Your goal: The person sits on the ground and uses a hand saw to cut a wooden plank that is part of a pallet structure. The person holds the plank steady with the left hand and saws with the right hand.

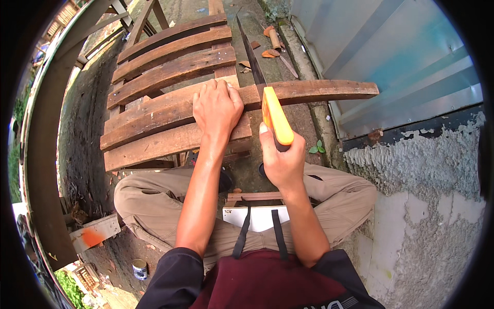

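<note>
A yellow-handled saw (278, 116) is gripped in the right hand (283, 157), whose fingers are closed around the handle, with the thumb laid along its side. The left hand (218, 105) is set palm down on a weathered wooden plank (324, 90), its fingers bent; the fingertips are hidden, so it cannot be told how firmly the wood is grasped. The dark blade (250, 54) is pointed away from the body and crosses the plank just to the right of the left hand; how deep any cut runs cannot be told. The plank is laid across a slatted wooden worktop (175, 72), and its right end is extended beyond the slats toward a bluish metal sheet (381, 56). Below the sheet, a rough gray wall (422, 165) is seen, with a small green plant (317, 148) near its foot. Brown leaves (270, 53) are scattered on the ground beyond the blade. At lower left, a small can (139, 269) is seen near an orange-marked board (95, 235).
</note>
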The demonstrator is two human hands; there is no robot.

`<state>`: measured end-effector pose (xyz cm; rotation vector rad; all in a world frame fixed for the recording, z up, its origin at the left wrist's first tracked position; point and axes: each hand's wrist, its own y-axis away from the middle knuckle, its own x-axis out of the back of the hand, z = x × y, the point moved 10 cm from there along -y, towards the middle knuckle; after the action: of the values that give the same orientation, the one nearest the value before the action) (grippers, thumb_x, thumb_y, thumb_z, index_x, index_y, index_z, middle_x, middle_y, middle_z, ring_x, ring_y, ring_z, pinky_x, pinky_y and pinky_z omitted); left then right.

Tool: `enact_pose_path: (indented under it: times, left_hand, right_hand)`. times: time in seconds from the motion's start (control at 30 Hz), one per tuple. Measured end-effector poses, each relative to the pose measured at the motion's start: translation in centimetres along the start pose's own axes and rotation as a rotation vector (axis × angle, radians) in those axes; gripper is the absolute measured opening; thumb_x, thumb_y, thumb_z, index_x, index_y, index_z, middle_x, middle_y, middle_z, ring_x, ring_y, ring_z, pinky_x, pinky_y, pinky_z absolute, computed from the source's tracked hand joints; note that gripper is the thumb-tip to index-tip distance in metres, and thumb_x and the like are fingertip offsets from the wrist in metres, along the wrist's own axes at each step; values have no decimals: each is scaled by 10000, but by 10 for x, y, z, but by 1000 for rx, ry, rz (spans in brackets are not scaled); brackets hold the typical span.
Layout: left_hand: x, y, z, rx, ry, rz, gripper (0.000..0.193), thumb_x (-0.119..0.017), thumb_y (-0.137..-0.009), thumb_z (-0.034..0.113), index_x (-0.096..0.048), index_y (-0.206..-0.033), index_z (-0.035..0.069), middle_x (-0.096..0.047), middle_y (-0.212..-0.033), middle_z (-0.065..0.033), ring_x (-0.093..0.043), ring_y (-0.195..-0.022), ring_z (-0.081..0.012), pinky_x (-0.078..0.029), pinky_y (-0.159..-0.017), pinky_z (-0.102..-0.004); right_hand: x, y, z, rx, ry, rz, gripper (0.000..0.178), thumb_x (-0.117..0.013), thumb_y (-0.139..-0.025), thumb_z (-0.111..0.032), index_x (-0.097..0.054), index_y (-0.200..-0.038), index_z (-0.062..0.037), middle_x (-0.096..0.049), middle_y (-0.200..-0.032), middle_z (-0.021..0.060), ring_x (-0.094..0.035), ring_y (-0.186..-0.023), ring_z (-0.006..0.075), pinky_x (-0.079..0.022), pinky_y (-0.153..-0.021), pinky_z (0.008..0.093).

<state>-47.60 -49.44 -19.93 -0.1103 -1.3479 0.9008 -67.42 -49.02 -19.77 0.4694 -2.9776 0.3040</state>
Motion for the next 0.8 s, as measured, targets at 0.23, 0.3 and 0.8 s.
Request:
enact_pose_path:
  times: [0.23, 0.3, 0.8]
  left_hand:
    - [3, 5, 0, 17, -34, -68, 237, -555, -937, 220, -661, -848, 28, -651, -903, -143, -622, -917, -331, -454, -814, -462]
    - [1, 9, -3, 47, -8, -42, 233, -554, -938, 217, -659, -848, 29, -650, -900, -141, -623, -915, -331, -456, -817, -461]
    - [-3, 1, 3, 24, -25, -37, 262, -546, -937, 241, -699, -897, 32, -676, -925, -160, -642, -939, -350, -462, -835, -486]
  right_hand:
    - [69, 160, -24, 27, 210, -201, 139, -631, -912, -20, -613, -791, 46, -562, -600, 91, -564, -470, 222, -433, -471, 351]
    - [74, 151, -32, -1, 175, -162, 148, -629, -922, -21, -614, -794, 52, -574, -615, 89, -576, -492, 219, -437, -486, 345]
    - [24, 57, 41, -19, -170, -92, 524, -736, -937, -504, -541, -952, -18, -567, -683, 31, -561, -604, 100, -453, -547, 259]
